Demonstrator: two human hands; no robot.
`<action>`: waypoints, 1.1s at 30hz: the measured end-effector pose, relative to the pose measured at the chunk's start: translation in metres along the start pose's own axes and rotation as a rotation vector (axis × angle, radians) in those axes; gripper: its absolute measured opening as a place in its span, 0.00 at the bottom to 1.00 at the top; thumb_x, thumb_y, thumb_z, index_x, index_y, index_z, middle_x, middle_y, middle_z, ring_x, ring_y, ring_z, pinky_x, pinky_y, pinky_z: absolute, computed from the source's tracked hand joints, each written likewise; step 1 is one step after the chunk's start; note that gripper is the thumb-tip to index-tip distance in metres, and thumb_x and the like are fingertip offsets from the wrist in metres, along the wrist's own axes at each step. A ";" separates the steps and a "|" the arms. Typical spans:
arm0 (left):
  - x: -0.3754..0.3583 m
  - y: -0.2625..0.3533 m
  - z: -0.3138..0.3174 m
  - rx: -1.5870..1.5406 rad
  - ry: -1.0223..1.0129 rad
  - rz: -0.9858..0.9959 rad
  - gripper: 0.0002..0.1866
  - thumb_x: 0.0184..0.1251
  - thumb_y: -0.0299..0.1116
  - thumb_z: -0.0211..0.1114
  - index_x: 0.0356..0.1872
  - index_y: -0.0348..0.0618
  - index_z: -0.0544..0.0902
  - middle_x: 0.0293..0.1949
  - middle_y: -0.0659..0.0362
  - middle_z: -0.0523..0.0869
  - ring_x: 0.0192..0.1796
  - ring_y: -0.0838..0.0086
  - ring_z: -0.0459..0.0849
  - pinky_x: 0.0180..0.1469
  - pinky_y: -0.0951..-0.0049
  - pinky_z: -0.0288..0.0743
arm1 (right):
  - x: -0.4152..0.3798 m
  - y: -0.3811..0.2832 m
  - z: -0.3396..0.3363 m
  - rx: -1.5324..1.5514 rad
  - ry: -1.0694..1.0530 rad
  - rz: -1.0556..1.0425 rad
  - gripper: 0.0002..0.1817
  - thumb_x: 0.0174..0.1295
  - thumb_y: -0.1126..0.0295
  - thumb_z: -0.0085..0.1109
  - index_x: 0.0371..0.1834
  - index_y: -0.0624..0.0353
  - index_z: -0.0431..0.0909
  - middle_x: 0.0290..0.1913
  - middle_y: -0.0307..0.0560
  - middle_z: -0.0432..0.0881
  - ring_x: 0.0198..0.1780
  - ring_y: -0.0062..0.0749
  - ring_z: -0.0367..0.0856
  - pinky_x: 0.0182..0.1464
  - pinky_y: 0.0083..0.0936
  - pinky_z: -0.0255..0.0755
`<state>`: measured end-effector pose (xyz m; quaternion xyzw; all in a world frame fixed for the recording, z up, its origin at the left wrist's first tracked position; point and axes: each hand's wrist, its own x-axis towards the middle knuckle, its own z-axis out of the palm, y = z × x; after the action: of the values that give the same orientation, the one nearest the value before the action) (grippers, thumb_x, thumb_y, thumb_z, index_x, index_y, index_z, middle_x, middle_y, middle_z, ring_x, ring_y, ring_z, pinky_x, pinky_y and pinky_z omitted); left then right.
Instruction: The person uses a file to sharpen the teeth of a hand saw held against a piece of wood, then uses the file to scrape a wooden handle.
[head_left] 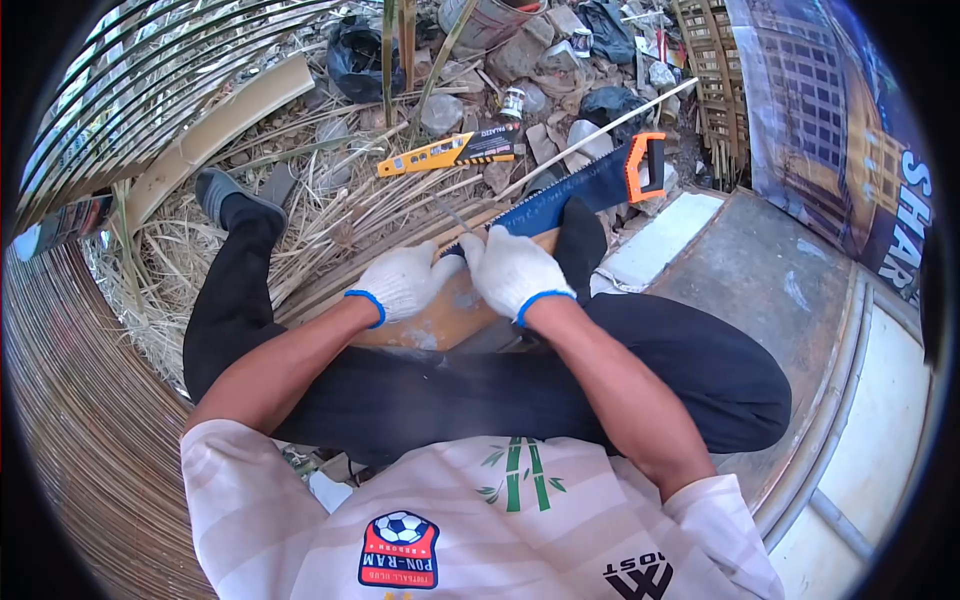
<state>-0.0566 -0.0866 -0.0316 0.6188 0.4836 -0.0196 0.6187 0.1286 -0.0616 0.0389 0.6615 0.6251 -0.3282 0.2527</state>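
Note:
A handsaw (575,195) with a dark blue blade and an orange and black handle (645,167) lies slantwise over my lap, its handle away to the upper right. My left hand (400,283), in a white knitted glove with a blue cuff, is closed at the narrow end of the blade. Close beside it, my right hand (515,270), gloved alike, is closed by the toothed edge. A thin grey rod (455,214), perhaps a file, sticks out from the right fingers. The fingertips are partly hidden. Under the hands is a brown board (420,325).
A yellow and black saw sleeve (445,153) lies on the straw-littered ground ahead. Beyond it are stones, black plastic bags (362,60) and a small can (513,102). A long pale stick (600,135) slants past the saw. Bamboo slats stand left; a grey panel (765,290) lies right.

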 end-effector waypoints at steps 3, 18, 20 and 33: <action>0.004 0.006 -0.011 -0.023 -0.008 0.018 0.39 0.83 0.64 0.49 0.57 0.28 0.83 0.51 0.29 0.89 0.58 0.36 0.88 0.64 0.45 0.77 | -0.022 -0.004 -0.037 0.359 -0.145 0.190 0.33 0.84 0.43 0.39 0.65 0.65 0.77 0.52 0.76 0.87 0.51 0.72 0.88 0.56 0.60 0.79; 0.001 0.004 -0.007 -0.019 -0.040 0.006 0.37 0.85 0.64 0.48 0.52 0.31 0.84 0.50 0.30 0.89 0.57 0.36 0.88 0.61 0.45 0.77 | -0.063 0.035 0.003 0.057 0.029 0.039 0.29 0.84 0.45 0.43 0.49 0.65 0.76 0.41 0.81 0.86 0.50 0.78 0.85 0.54 0.67 0.77; 0.002 0.004 -0.007 -0.011 -0.038 0.003 0.38 0.85 0.64 0.48 0.52 0.31 0.84 0.50 0.31 0.89 0.56 0.36 0.88 0.61 0.45 0.77 | -0.069 0.030 -0.004 0.049 0.005 0.074 0.29 0.84 0.45 0.43 0.49 0.65 0.76 0.41 0.80 0.86 0.49 0.78 0.86 0.53 0.66 0.77; 0.004 0.008 -0.005 0.063 0.005 -0.027 0.38 0.84 0.64 0.48 0.54 0.29 0.84 0.49 0.30 0.89 0.55 0.37 0.89 0.60 0.43 0.78 | -0.013 0.001 -0.007 0.074 0.118 0.024 0.28 0.83 0.47 0.45 0.51 0.66 0.78 0.39 0.74 0.87 0.45 0.75 0.87 0.50 0.62 0.81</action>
<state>-0.0526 -0.0790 -0.0271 0.6314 0.4928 -0.0416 0.5972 0.1304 -0.0650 0.0534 0.6962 0.6183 -0.3085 0.1945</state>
